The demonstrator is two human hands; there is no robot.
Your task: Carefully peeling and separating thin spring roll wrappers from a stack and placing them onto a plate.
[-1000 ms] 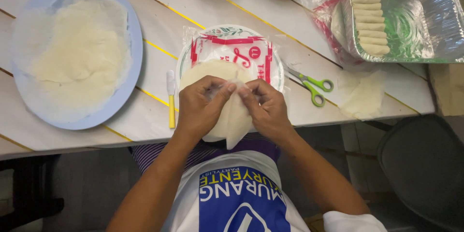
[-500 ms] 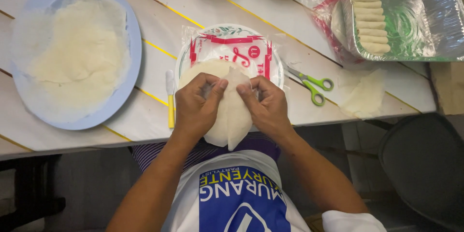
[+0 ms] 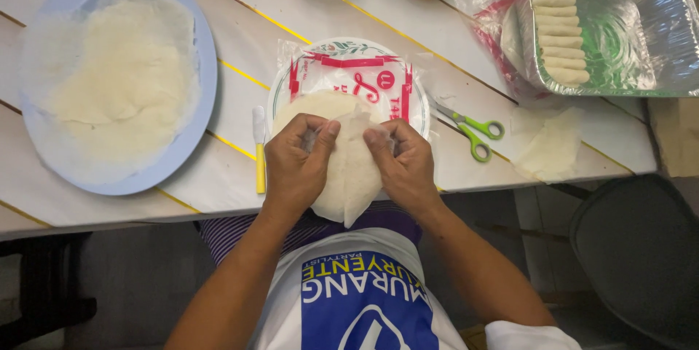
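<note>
Thin, pale wrapper sheets sit pinched between my two hands at the near edge of the table, partly over the white plate and hanging past the edge toward my lap. My left hand closes thumb and fingers on the left side, my right hand on the right, thumbs nearly meeting at the top centre. The sheets' long axis runs away from me, between both hands, equally near each. A yellow-handled tool lies just left; green scissors lie right.
</note>
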